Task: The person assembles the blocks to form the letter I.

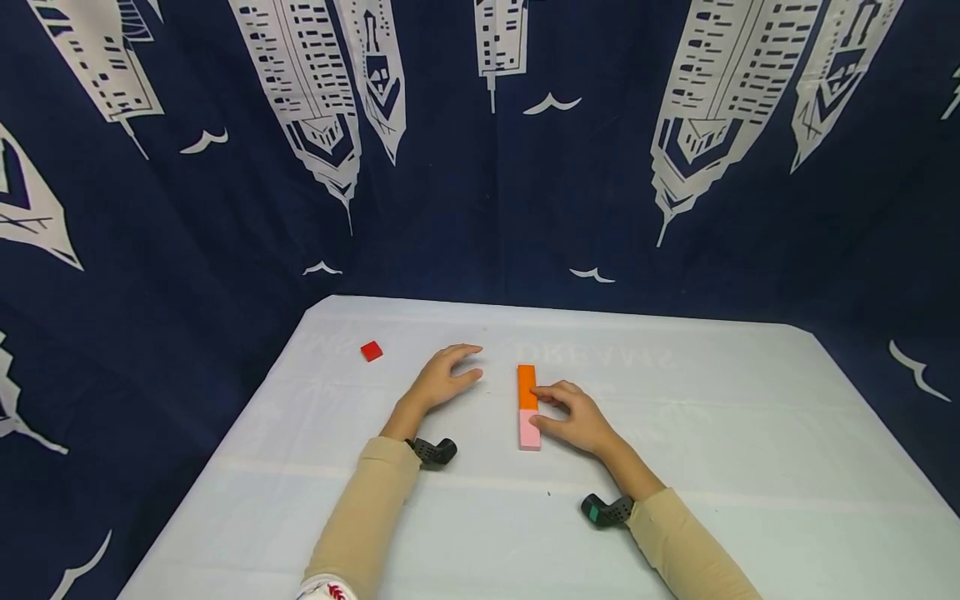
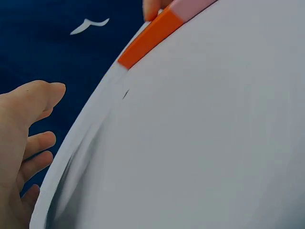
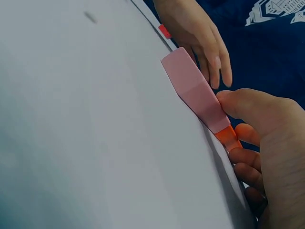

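Observation:
An orange block [image 1: 527, 387] and a pink block [image 1: 529, 430] lie end to end on the white table, the orange one on the far side. My right hand [image 1: 576, 419] is at their right side, its thumb against the pink block and its fingertips at the orange one. In the right wrist view the thumb overlaps the edge of the pink block [image 3: 193, 88]. To the left of the blocks, my left hand [image 1: 444, 379] hovers with fingers spread and loosely bent, holding nothing. A small red block [image 1: 371, 351] sits beyond it at the far left.
The white table [image 1: 712, 442] ends at a dark blue curtain [image 1: 465, 217] printed with pale buildings and birds. Black bands with cameras [image 1: 435, 452] are strapped to both wrists. A tiny dark speck lies nearer the table's front.

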`<action>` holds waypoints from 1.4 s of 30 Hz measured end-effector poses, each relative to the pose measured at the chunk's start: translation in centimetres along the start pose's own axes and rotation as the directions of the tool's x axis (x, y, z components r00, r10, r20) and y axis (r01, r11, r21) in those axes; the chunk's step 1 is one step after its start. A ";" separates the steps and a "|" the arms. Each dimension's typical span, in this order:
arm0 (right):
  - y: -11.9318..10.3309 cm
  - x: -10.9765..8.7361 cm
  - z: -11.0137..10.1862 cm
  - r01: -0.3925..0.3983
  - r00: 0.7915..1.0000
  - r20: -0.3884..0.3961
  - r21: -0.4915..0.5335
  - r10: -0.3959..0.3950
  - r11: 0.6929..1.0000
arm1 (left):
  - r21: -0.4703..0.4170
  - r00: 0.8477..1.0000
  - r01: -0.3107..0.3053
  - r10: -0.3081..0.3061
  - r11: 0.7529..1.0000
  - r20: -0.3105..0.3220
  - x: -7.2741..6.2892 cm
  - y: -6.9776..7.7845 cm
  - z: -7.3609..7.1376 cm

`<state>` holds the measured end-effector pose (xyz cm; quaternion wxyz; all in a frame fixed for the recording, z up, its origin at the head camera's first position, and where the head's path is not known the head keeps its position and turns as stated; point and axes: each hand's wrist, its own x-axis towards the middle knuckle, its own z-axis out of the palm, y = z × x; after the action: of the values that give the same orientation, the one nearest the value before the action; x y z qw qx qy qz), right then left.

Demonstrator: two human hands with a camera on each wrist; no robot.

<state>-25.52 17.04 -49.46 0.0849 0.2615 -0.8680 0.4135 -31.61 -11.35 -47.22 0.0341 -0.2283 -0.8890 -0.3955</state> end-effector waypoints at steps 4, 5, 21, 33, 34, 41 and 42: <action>0.0 0.0 0.0 0.000 1.000 -0.003 0.000 0.000 1.000 | 0.004 0.997 0.050 -0.050 0.999 -0.051 -0.5 -1.1 -1.8; 0.0 -0.1 0.0 0.000 1.000 -0.003 0.001 0.000 1.000 | 0.008 0.995 0.069 -0.069 0.998 -0.066 -0.7 -1.4 -2.3; -0.1 -0.1 -0.1 -0.008 1.000 -0.001 0.013 0.008 1.000 | 0.093 0.936 0.172 -0.133 0.981 -0.326 -2.6 -4.4 -8.4; -0.1 -0.2 -0.1 -0.005 1.000 0.001 0.011 0.005 1.000 | 0.093 0.908 0.239 -0.189 0.967 -0.374 -4.5 -6.4 -10.5; -0.1 -0.3 -0.1 -0.005 1.000 0.000 0.011 0.005 1.000 | 0.086 0.905 0.242 -0.193 0.966 -0.379 -4.6 -6.6 -10.6; -0.2 -0.2 -0.2 -0.003 1.000 0.004 0.014 0.003 1.000 | 0.064 0.888 0.264 -0.216 0.962 -0.406 -4.8 -7.3 -10.7; -0.2 -0.2 -0.2 -0.004 1.000 0.005 0.013 0.004 1.000 | 0.062 0.886 0.272 -0.225 0.960 -0.405 -4.9 -7.4 -10.7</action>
<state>-25.26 17.14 -49.27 0.0802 0.2614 -0.8659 0.4188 -31.76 -25.21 -46.10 0.1744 -0.0256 -0.9073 -0.3817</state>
